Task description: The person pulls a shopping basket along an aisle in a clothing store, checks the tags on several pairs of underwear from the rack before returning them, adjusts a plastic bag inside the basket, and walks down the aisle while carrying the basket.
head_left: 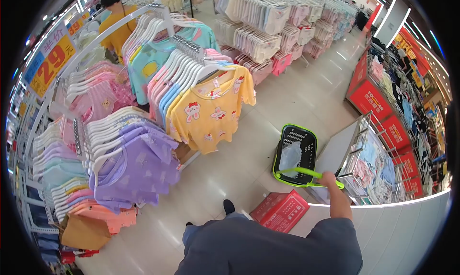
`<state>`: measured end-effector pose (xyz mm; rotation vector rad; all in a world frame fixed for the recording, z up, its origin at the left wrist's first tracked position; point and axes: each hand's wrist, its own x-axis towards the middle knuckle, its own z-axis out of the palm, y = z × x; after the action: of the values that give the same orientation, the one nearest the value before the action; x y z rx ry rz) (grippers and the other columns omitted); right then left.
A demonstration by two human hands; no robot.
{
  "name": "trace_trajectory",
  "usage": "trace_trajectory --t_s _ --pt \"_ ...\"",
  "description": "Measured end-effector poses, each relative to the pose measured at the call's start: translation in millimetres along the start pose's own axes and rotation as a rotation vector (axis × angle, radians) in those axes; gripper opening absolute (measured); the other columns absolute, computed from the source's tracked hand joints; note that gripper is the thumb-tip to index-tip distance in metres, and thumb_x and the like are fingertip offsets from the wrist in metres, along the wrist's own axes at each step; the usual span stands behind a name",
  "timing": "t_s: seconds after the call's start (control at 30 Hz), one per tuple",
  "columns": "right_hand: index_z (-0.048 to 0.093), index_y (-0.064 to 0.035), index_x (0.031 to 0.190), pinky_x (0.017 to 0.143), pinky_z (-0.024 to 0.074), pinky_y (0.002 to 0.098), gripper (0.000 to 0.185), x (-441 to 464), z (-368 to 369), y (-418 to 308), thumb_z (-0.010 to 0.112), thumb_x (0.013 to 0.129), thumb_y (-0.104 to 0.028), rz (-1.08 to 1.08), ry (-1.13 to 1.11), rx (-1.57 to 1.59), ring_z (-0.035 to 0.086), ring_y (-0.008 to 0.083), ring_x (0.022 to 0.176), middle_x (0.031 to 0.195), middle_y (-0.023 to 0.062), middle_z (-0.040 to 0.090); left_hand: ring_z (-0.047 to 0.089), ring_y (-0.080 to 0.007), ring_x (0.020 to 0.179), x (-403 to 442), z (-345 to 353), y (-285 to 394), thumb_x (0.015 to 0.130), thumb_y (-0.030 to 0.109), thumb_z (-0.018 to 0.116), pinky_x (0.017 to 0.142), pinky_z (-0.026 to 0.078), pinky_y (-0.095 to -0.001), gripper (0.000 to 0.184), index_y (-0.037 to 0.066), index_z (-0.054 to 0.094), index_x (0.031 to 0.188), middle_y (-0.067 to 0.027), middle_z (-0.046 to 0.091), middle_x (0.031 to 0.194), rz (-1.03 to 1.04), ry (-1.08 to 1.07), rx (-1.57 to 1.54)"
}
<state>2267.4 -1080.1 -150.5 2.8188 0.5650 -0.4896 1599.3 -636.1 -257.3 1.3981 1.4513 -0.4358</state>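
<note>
My right hand (328, 179) is closed around the bright green handle of a black shopping basket (312, 153). The basket is at my front right, with a translucent pale plastic bag (291, 155) inside it. Whether it touches the floor I cannot tell. Below it, near my feet, lies a red box (281, 211) with white print. My left hand is out of view.
To the left, racks hold children's tops on white hangers, among them a yellow shirt (211, 112) and a purple shirt (136, 165). A wire-railed bin (369, 165) of folded clothes stands at right. A person in a yellow top (117, 30) is behind the racks.
</note>
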Motion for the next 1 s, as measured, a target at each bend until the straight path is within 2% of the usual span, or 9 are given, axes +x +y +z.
trace_trajectory --t_s 0.13,0.2,0.23,0.27,0.33,0.57,0.67,0.83,1.0 --pt "0.071 -0.0001 0.09 0.079 0.0546 0.0435 0.044 62.1 -53.5 -93.0 0.071 0.07 -0.039 0.042 -0.053 0.159 0.069 0.034 0.088 0.092 0.0223 0.07 0.07 -0.0271 0.067 -27.0 15.3 -51.9 0.08 0.02 0.06 0.06 0.052 -0.043 0.022 0.001 0.071 0.078 -0.0179 0.069 0.073 -0.019 0.026 -0.036" --pt "0.068 0.0035 0.075 0.063 0.0543 0.0421 0.037 98.0 -49.6 -138.5 0.072 0.07 -0.033 0.043 -0.113 0.433 0.069 0.0318 0.065 0.07 0.0194 0.068 0.07 -0.0272 0.067 -50.8 36.8 -92.5 0.08 0.02 0.06 0.06 0.052 -0.0431 0.022 0.001 0.071 0.078 -0.018 0.069 0.073 -0.052 0.041 -0.078" --pt "0.062 0.0046 0.062 0.048 0.0492 0.0398 0.035 95.4 -58.7 -168.8 0.072 0.07 -0.028 0.008 -0.1 0.562 0.063 0.0277 0.048 0.053 0.0144 0.059 0.07 -0.0273 0.067 -66.8 48.5 -110.8 0.079 0.02 0.06 0.06 0.052 -0.0431 0.022 0.001 0.071 0.078 -0.0181 0.069 0.073 -0.075 0.047 -0.101" --pt "0.056 0.0017 0.06 0.039 0.0436 0.0385 0.032 102.3 -52.6 -196.7 0.073 0.072 -0.023 -0.033 -0.122 0.623 0.057 0.0241 0.042 0.051 0.0111 0.055 0.07 -0.0273 0.068 -78.8 60.5 -127.4 0.079 0.02 0.06 0.06 0.052 -0.0431 0.022 0.001 0.071 0.078 -0.0181 0.069 0.073 -0.09 0.055 -0.117" --pt "0.049 -0.0039 0.06 0.034 0.0349 0.0342 0.034 84.0 -45.2 -266.0 0.071 0.078 -0.021 -0.053 -0.182 0.906 0.046 0.0183 0.037 0.049 0.0049 0.045 0.07 -0.0274 0.068 -102.8 88.1 -165.0 0.079 0.02 0.06 0.06 0.052 -0.0432 0.022 0.001 0.072 0.078 -0.0183 0.069 0.074 -0.138 0.066 -0.161" --pt "0.048 -0.0031 0.081 0.034 0.0396 0.0411 0.024 7.7 26.1 -424.1 0.067 0.082 -0.018 -0.002 -0.396 1.012 0.041 0.0189 0.035 0.052 0.0058 0.043 0.07 -0.0278 0.069 -129.8 152.9 -252.9 0.079 0.02 0.06 0.061 0.052 -0.0435 0.023 0.001 0.072 0.079 -0.0188 0.069 0.074 -0.104 0.134 -0.233" --pt "0.046 -0.0062 0.073 0.033 0.0368 0.0369 0.022 -26.6 42.6 -446.0 0.065 0.081 -0.013 -0.042 -0.434 1.014 0.04 0.0183 0.034 0.049 0.0045 0.041 0.07 -0.0279 0.069 -128.3 168.1 -291.3 0.078 0.02 0.06 0.061 0.052 -0.0436 0.023 0.001 0.072 0.079 -0.019 0.069 0.075 -0.152 0.253 -0.391" --pt "0.047 -0.0068 0.079 0.034 0.0362 0.0386 0.021 -89.1 79.5 -470.7 0.065 0.083 -0.016 -0.094 -0.555 0.764 0.037 0.0182 0.035 0.053 0.0042 0.041 0.068 -0.0307 0.072 -139.9 133.8 -323.5 0.077 0.027 0.06 0.063 0.051 -0.0452 0.031 -0.001 0.072 0.081 -0.0189 0.069 0.075 -0.382 0.463 -0.918" --pt "0.046 -0.0106 0.082 0.043 0.04 0.0428 0.02 -155.0 117.5 -500.8 0.064 0.086 -0.018 0.09 -0.76 0.759 0.037 0.019 0.042 0.063 0.0045 0.041 0.059 -0.0243 0.052 -133.9 133.4 -386.9 0.079 0.028 0.06 0.049 0.047 -0.0414 0.03 0.001 0.071 0.079 -0.0116 0.063 0.064 -0.358 0.609 -0.984"
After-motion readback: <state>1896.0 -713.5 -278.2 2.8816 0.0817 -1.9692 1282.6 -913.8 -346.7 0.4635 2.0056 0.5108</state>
